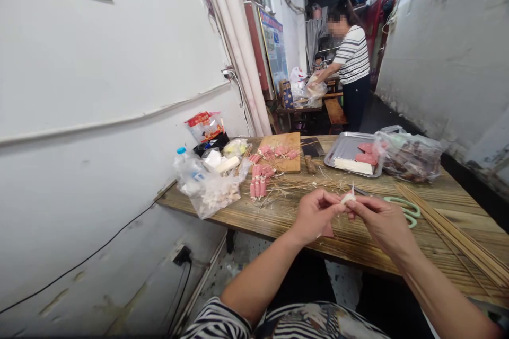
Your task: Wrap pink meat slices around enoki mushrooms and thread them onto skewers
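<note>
Over the front of the wooden table, my left hand (318, 214) and my right hand (384, 222) meet, fingertips pinched on one small white bunch of enoki mushrooms (349, 198). A thin white strand sticks up from it. Partly hidden beneath my left hand is a pink meat slice (328, 230). Left of my hands lie pink meat rolls (258, 183) with white ends showing. More skewered rolls (278, 152) rest on the wooden cutting board (292, 165). Beside my right hand are green-handled scissors (411, 209), their blades partly hidden by the hand.
A metal tray (334, 156) holds pink slices and a white bundle; a plastic bag (417, 153) with dark contents leans against it. Bamboo skewers (457, 228) lie at the right. Plastic bags (214, 190) and a cleaver (312, 147) are on the table. A co-worker (352, 58) stands farther back.
</note>
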{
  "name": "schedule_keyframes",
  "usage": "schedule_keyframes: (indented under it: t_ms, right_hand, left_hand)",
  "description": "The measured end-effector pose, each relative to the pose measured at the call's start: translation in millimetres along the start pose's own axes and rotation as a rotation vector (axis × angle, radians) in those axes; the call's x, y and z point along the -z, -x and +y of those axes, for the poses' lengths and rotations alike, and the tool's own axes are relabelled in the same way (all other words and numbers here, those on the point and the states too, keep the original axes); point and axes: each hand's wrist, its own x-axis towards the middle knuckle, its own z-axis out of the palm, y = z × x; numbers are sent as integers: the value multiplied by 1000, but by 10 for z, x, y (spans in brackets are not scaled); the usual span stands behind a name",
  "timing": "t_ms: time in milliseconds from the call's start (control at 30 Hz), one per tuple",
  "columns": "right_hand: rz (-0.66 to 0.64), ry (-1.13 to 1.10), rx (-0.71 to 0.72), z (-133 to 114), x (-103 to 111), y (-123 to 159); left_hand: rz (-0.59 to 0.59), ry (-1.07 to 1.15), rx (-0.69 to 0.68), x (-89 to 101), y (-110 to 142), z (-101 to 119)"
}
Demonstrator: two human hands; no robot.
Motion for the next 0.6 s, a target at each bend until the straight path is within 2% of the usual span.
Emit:
schedule_keyframes:
  t_ms: [100, 167, 300, 367, 500, 600]
  right_hand:
    - [29, 44, 21, 44, -7, 3]
    - [2, 39, 1, 44, -8, -6]
    - [-224, -27, -129, -7, -18, -72]
    - [-332, 32, -178, -9, -44, -118]
    - [-497, 211, -99, 118, -146, -197]
    - [-525, 251, -57, 288, -210, -230]
  left_hand:
    - [43, -16, 51, 41, -18, -9]
    - [41, -85, 35, 98, -23, -3]
    - [-32, -385, -68, 297, -2, 62]
    - [-82, -556, -93, 420, 22, 92]
    - [-124, -687, -122, 634, 71, 18]
    - [-113, -697, -145, 740, 88, -172]
